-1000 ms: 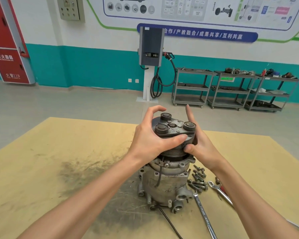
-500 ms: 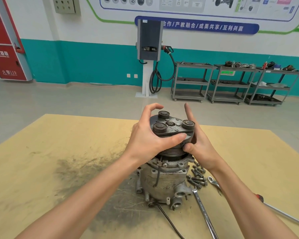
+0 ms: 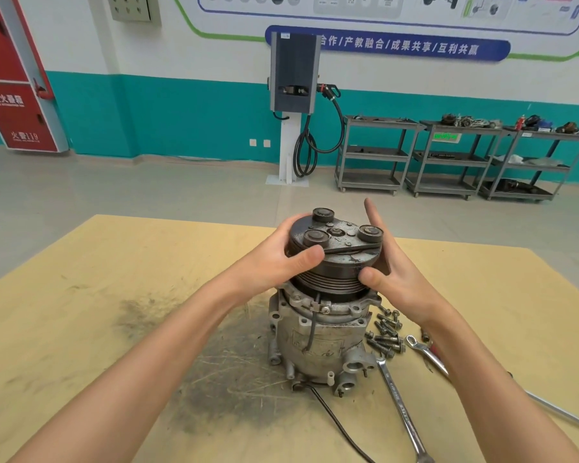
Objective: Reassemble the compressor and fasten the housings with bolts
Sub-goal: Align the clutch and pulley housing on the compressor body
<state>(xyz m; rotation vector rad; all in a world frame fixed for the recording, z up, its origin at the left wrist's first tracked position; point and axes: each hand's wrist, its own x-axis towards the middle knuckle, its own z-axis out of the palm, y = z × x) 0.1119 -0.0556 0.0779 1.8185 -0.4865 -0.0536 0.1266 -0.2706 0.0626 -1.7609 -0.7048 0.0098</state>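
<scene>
A grey metal compressor [image 3: 318,342] stands upright on the yellow table [image 3: 97,295]. On its top sits a dark grooved pulley with a clutch plate [image 3: 338,248] carrying three round bosses. My left hand [image 3: 278,259] wraps the pulley's left side, thumb across the front edge. My right hand [image 3: 391,272] presses on the pulley's right side, thumb on the grooves and index finger pointing up. A heap of bolts [image 3: 386,332] lies on the table just right of the compressor.
A long combination wrench [image 3: 401,409] lies in front right of the compressor, another wrench [image 3: 425,352] and a steel bar [image 3: 562,412] further right. A black cable [image 3: 335,419] trails from the compressor's base toward me. Dark scuffed stains cover the table to the left.
Both hands have stayed on the pulley, and my left fingers have dropped lower around its rim. The camera has shifted slightly; the compressor has not moved.
</scene>
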